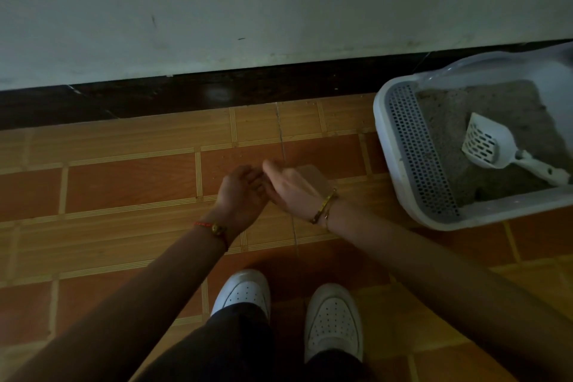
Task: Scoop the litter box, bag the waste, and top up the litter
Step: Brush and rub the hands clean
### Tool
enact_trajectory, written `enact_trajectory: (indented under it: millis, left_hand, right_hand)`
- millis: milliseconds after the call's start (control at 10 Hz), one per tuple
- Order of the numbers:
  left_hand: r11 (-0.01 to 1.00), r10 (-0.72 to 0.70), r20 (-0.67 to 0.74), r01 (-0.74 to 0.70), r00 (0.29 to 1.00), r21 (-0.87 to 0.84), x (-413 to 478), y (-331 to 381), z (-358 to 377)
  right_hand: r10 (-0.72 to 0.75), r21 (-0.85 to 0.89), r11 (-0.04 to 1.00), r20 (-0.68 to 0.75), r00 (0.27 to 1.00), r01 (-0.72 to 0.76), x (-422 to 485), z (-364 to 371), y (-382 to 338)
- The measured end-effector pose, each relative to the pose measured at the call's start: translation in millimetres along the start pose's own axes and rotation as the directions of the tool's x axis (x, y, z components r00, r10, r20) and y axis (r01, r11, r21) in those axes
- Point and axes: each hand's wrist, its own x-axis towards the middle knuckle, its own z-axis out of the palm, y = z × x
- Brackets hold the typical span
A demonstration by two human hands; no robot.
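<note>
A white litter box with a grey perforated step stands on the floor at the right, against the wall. Grey litter fills it. A white slotted scoop lies on the litter, its handle pointing right. My left hand and my right hand meet over the floor tiles in the middle, well left of the box. The fingers of both are loosely extended and blurred, palms brushing each other. Neither hand holds anything. No bag is in view.
Orange and tan floor tiles stretch to a dark skirting board below a pale wall. My two white shoes stand at the bottom middle. Bracelets sit on both wrists.
</note>
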Motion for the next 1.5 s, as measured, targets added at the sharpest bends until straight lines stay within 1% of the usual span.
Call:
enact_trajectory:
  millis: [100, 200, 300, 400, 500, 600, 900, 1000, 1200, 1300, 1400, 1500]
  left_hand:
    - [0.999, -0.001, 0.037, 0.003, 0.999, -0.054, 4, 4, -2]
    - [0.990, 0.028, 0.057, -0.020, 0.998, -0.141, 1, 11, -3]
    - [0.983, 0.028, 0.055, -0.018, 0.998, -0.181, -3, 16, -5]
    - [0.982, 0.013, 0.045, -0.004, 0.999, -0.190, -5, 21, -13]
    - [0.975, 0.023, 0.046, -0.012, 0.999, -0.222, -9, 24, -17]
    - [0.972, 0.021, 0.034, -0.012, 0.999, -0.235, -9, 28, -24]
    - [0.967, 0.000, 0.051, 0.013, 0.999, -0.255, -10, 27, -29]
    - [0.965, -0.003, 0.057, 0.018, 0.998, -0.262, -8, 28, -28]
    - [0.969, -0.010, 0.058, 0.024, 0.998, -0.248, -6, 27, -21]
    - [0.969, -0.012, 0.060, 0.026, 0.998, -0.248, -5, 26, -18]
    - [0.970, -0.005, 0.062, 0.020, 0.998, -0.241, -5, 26, -16]
    - [0.971, -0.003, 0.054, 0.016, 0.999, -0.239, -5, 26, -19]
  right_hand:
    - [-0.284, 0.018, 0.956, -0.181, 0.942, 0.291, 30, 21, -6]
    - [-0.138, 0.015, 0.989, -0.233, 0.963, 0.145, 36, 5, -6]
    - [0.072, -0.148, 0.981, -0.329, 0.942, -0.127, 56, -19, 27]
    - [0.189, -0.206, 0.935, -0.394, 0.899, -0.287, 82, -28, 54]
    - [0.274, -0.239, 0.892, -0.394, 0.878, -0.385, 103, -35, 65]
    - [0.345, -0.236, 0.856, -0.402, 0.848, -0.460, 122, -37, 60]
    - [0.456, -0.047, 0.852, -0.423, 0.783, -0.522, 147, -8, 43]
    - [0.464, -0.040, 0.848, -0.423, 0.778, -0.528, 147, -10, 47]
    - [0.375, -0.163, 0.860, -0.440, 0.816, -0.484, 146, -10, 52]
    - [0.350, -0.206, 0.862, -0.420, 0.837, -0.464, 149, -13, 56]
    - [0.336, -0.221, 0.870, -0.389, 0.858, -0.441, 150, -18, 57]
    - [0.300, -0.222, 0.884, -0.403, 0.865, -0.410, 144, -16, 59]
